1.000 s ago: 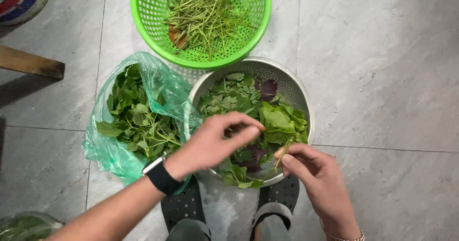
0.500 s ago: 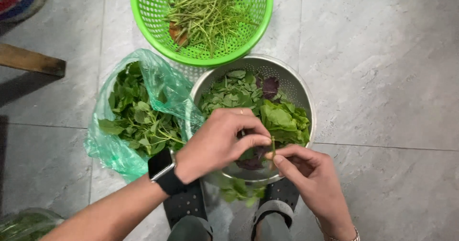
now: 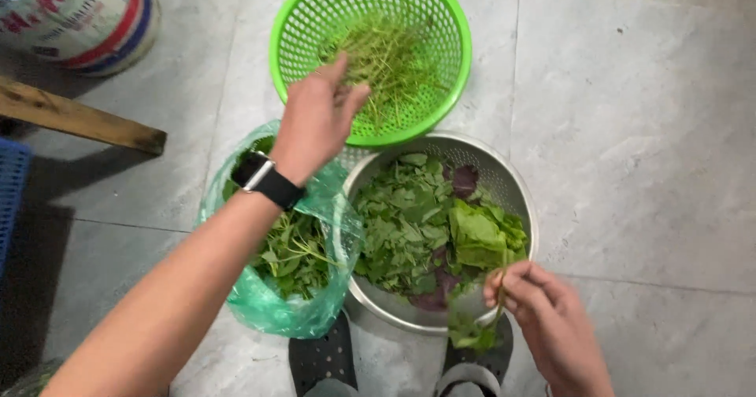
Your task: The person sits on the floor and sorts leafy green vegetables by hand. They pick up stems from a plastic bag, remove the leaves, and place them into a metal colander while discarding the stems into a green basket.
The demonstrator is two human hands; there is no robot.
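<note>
Leafy green sprig (image 3: 475, 330) dangling over the steel bowl's (image 3: 520, 200) near rim, pinched by right-hand fingers (image 3: 512, 287)

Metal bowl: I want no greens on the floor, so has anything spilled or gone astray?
Nearly nothing. The leaves lie inside the metal bowl; only a few leaves hang over its near rim, below the right hand. The floor shows no scraps.

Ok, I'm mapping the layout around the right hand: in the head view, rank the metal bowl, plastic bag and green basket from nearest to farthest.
From the right hand:
1. Metal bowl, touching, just left.
2. Plastic bag, farther left.
3. Green basket, top, farthest.
</note>
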